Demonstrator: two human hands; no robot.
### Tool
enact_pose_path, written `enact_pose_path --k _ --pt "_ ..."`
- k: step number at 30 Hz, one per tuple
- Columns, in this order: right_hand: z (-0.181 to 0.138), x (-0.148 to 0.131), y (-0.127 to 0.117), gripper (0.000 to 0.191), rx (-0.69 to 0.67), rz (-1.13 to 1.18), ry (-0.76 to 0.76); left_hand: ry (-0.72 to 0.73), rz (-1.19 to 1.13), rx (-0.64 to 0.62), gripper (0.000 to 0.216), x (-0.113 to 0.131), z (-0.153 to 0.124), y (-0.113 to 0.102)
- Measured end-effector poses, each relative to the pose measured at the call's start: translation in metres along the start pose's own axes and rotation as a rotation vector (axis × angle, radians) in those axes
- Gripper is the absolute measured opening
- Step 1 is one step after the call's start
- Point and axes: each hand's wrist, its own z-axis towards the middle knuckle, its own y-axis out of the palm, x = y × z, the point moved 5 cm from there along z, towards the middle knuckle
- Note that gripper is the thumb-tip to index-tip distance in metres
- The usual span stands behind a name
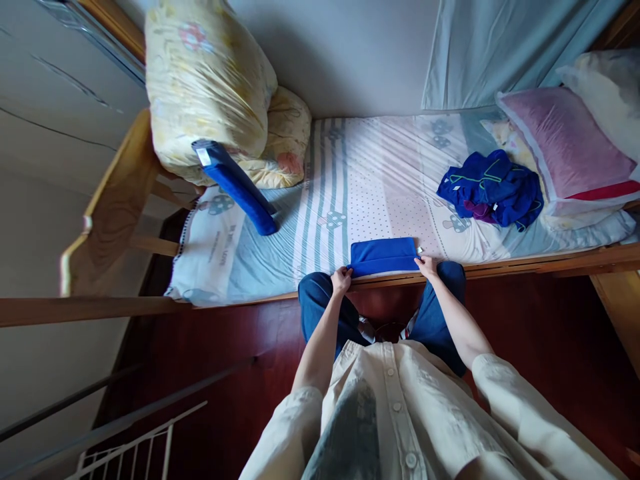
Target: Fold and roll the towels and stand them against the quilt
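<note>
Cloth (383,253) on bed (380,180), clothes (493,187) right, bedding (205,87) left

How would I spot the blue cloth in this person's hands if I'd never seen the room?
Find the bed, then its near edge, between the left hand and right hand. The blue cloth there is a flat, folded rectangle, unlike the crumpled blue heap by the pink pillow and the long blue bundle against the yellow bedding.

Folded blue cloth (383,255), flat and oblong, along the bed edge (500,269)
</note>
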Motion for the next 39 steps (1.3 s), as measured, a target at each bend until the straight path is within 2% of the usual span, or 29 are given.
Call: enact_pose_path --k 9,16,19,21,24,27,29,31,34,39 --pt "0.004 0.006 0.011 0.036 0.025 -0.043 0.021 -0.041 0.001 -0.014 0.025 -0.007 0.012 0.014" --pt "0.012 0.010 0.019 0.036 0.044 -0.101 0.034 -0.036 0.005 -0.017 0.021 -0.010 0.023 0.021" --pt "0.010 0.009 0.019 0.028 0.057 -0.117 0.023 -0.018 0.004 -0.004 0.022 -0.012 0.022 0.020" --pt "0.005 0.004 0.015 0.021 0.115 -0.142 -0.039 0.058 0.034 0.051 0.025 -0.010 0.018 0.017" --pt "-0.010 -0.012 0.010 0.029 0.206 -0.216 -0.278 0.342 0.169 0.131 0.032 0.000 0.004 0.015" --pt "-0.029 -0.028 0.018 0.035 0.084 -0.315 -0.568 0.641 0.314 0.036 0.039 0.012 -0.016 0.029" --pt "-0.038 -0.032 0.026 0.041 -0.039 -0.390 -0.674 0.732 0.390 -0.032 0.046 0.014 -0.024 0.039" --pt "-0.041 -0.030 0.030 0.050 -0.093 -0.450 -0.689 0.748 0.458 -0.062 0.053 0.012 -0.025 0.047" --pt "-0.037 -0.023 0.032 0.062 -0.088 -0.506 -0.653 0.760 0.542 -0.104 0.065 0.005 -0.017 0.054" --pt "-0.024 -0.018 0.031 0.064 -0.072 -0.581 -0.620 0.797 0.653 -0.171 0.072 -0.002 0.001 0.053"
